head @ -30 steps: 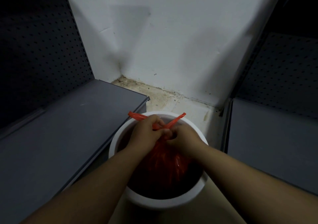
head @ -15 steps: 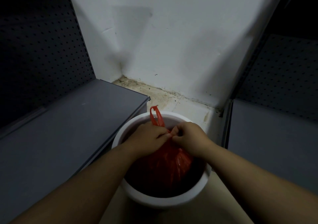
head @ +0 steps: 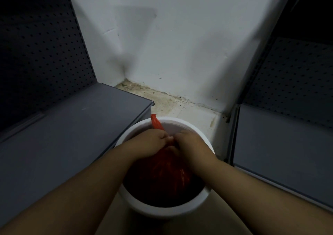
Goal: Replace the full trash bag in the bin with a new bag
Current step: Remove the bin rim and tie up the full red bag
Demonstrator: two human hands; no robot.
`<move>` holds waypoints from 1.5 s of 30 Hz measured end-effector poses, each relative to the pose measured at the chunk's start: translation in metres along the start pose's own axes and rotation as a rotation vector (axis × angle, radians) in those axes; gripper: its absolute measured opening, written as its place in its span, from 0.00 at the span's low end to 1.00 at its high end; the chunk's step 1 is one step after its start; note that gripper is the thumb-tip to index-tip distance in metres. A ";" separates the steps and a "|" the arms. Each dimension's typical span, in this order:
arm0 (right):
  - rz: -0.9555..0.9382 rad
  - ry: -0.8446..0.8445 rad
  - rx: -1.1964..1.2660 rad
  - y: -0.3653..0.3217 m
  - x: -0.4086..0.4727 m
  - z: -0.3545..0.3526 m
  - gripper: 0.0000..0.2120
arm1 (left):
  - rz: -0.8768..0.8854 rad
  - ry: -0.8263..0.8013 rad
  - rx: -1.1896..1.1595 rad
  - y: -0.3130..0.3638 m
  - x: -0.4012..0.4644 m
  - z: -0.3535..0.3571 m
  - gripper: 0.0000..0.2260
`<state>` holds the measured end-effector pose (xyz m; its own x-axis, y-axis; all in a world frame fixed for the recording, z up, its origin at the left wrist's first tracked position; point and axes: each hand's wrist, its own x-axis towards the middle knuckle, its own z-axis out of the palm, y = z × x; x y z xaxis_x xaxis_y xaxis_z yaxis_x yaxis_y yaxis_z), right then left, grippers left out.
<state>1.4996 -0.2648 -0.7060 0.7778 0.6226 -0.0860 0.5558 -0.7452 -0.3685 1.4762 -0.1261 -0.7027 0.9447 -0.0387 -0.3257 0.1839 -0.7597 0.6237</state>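
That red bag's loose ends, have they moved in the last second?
Yes. Two ends crossed above the white bin; now one red end pokes over its far-left rim.

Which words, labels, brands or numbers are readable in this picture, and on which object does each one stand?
None: no readable text appears anywhere.
Red trash bag: plain plastic, no print visible.
White bin: rim and wall are bare.
Grey shelves: no labels or price tags visible.
White wall: only scuffs and dark specks, not letters.
Both the left hand and the right hand grip the bag's neck and hide it.
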 end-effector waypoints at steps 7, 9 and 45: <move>-0.035 0.026 0.046 0.000 -0.008 0.001 0.14 | 0.086 0.018 0.155 -0.006 0.001 -0.007 0.11; 0.001 0.026 0.042 -0.001 -0.009 0.003 0.13 | 0.090 0.057 0.220 -0.007 0.002 -0.007 0.11; 0.297 -0.109 0.306 -0.008 0.014 0.012 0.09 | 0.009 0.451 0.336 -0.076 -0.048 -0.012 0.33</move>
<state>1.5028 -0.2472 -0.7149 0.8460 0.4258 -0.3209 0.1873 -0.8009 -0.5688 1.4202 -0.0583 -0.7257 0.9819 0.1796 0.0606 0.1488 -0.9283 0.3406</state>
